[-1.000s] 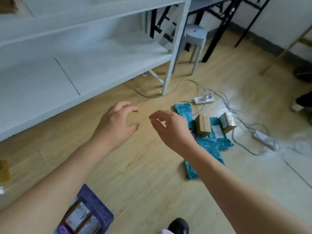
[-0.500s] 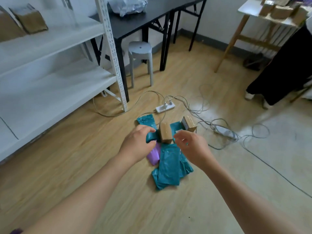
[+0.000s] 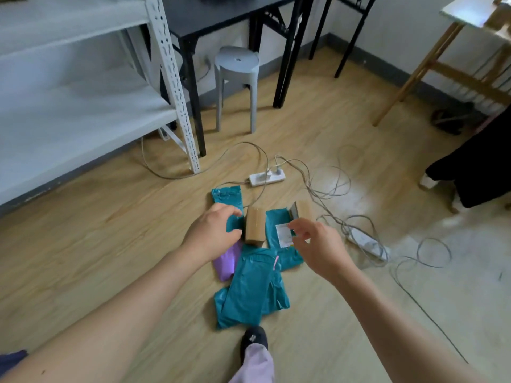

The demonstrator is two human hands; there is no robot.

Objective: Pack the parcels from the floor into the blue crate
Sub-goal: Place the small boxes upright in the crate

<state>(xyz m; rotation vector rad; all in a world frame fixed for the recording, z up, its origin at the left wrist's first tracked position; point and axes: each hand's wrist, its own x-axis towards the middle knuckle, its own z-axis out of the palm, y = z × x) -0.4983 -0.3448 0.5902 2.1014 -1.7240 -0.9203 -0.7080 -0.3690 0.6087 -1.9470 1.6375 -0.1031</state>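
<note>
- The left hand (image 3: 214, 233) hangs just left of the upright brown box (image 3: 255, 225). Its fingers are curved in a loose claw and grip nothing, with the thumb close to the box's side. Whether it touches the bag beneath, I cannot tell.
- The right hand (image 3: 318, 247) hovers just right of that box, fingers loosely bent and apart, empty, above the labelled teal bag (image 3: 276, 221).
- The parcels lie on the wooden floor (image 3: 110, 230) around the box. A narrow teal bag (image 3: 228, 199) is to its left, a purple bag (image 3: 227, 264) to its near left, stacked teal bags (image 3: 249, 294) on its near side, and a second brown box (image 3: 303, 209) to its far right.
- Beyond the box sits a white power strip (image 3: 266, 178) with trailing cables, and farther off a grey stool (image 3: 236, 62).
- Nearer than the box, past the stacked bags, is a foot in a dark sock (image 3: 253, 340).
</note>
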